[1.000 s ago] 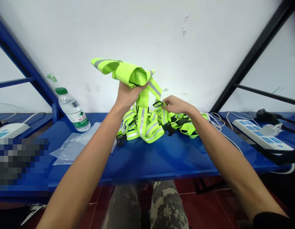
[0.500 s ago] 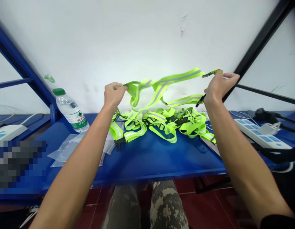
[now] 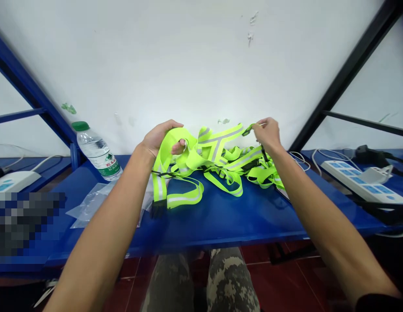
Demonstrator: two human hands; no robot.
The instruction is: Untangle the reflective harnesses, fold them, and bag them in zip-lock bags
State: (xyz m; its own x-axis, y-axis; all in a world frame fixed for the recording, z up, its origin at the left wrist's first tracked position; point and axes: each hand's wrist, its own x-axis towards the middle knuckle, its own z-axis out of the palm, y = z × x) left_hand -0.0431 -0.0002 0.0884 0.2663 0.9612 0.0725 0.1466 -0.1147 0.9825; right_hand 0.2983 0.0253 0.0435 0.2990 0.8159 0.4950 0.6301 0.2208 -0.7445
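Note:
A tangled reflective safety harness of neon yellow straps with silver stripes lies heaped on the blue table. My left hand is curled around a raised loop of the yellow strap at the heap's left side. My right hand pinches a thin strap end with a small black buckle at the heap's far right. Another black buckle hangs at the bottom of the strap loop near the table's front.
A plastic water bottle with a green cap stands at the left, beside a clear plastic bag. A dark flat object lies under the heap's right side. A white power strip and cables sit on a shelf at the right.
Both hands have dropped from their high, wide spread and come closer together. The long stretched strap has fallen back onto the heap, and the left hand now holds a loop.

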